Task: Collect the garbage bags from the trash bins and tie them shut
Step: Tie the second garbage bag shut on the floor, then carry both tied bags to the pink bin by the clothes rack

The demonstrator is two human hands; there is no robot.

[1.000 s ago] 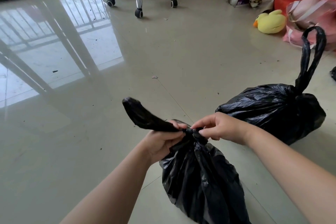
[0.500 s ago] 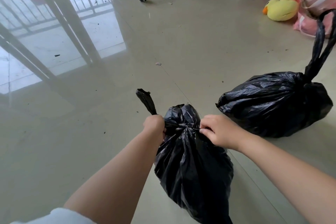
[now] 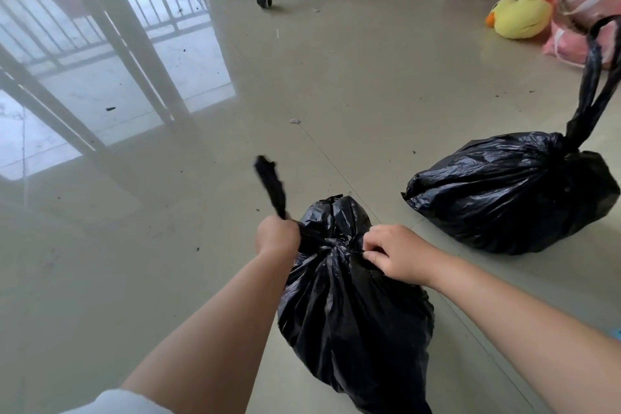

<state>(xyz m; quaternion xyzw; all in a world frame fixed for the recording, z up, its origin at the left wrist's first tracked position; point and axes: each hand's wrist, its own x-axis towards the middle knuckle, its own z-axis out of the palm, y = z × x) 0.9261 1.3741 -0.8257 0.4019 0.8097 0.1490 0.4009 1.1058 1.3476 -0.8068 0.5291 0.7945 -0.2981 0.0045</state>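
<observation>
Risk, judged: the knot on the near bag (image 3: 353, 312) looks half drawn. If the left hand (image 3: 277, 235) pulls the strap (image 3: 270, 186) too hard, thin plastic could stretch or tear at the neck; if the right hand (image 3: 396, 254) loses its pinch, the loop could slacken and the knot come undone.

Pose, left to right: left forearm reaches forward, fist wrapped tight round the strap, whose free end sticks up past the knuckles. Near bag stands on the floor (image 3: 168, 245) between both hands. Right hand lies against the neck, fingers curled, pinching gathered plastic. Second bag (image 3: 504, 191), already tied, sits further right, apart.
</observation>
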